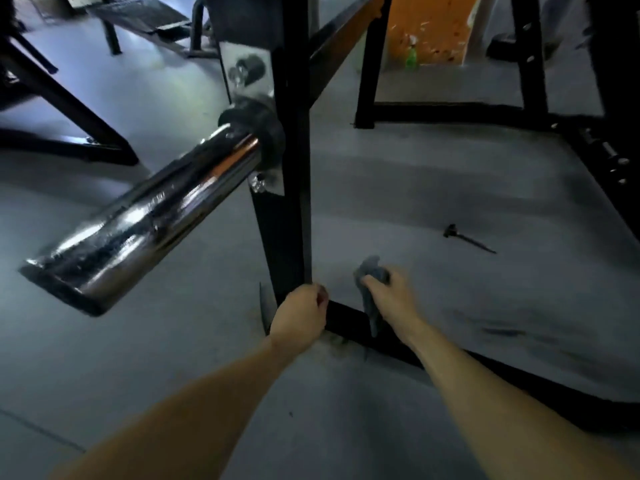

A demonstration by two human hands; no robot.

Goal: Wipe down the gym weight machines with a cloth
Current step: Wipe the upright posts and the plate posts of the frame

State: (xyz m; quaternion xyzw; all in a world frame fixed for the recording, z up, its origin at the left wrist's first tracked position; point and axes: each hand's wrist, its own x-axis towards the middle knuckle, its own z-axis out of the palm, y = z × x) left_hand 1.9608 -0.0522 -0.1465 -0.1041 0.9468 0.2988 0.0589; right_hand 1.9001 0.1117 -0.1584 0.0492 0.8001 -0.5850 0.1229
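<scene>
- The left hand (300,315) is curled around the foot of the black upright post (292,202), low in the middle of the frame, fingers closed on the post's edge.
- The right hand (389,296) is closed on a grey cloth (372,271), bunched above the knuckles with a tail hanging below the wrist.
- The cloth sits just right of the post's foot, over the black base rail (349,320) that runs off toward the lower right.
- A chrome weight sleeve (149,216) sticks out from the post toward the left of the frame, held by a black collar (258,128).
- A small dark pin-like tool (467,238) lies on the grey floor (415,188), right of centre, well apart from the hands.
- More black frame (450,114) stands across the upper right.
- A green spray bottle (411,57) stands at the top, against an orange wall (433,26).
</scene>
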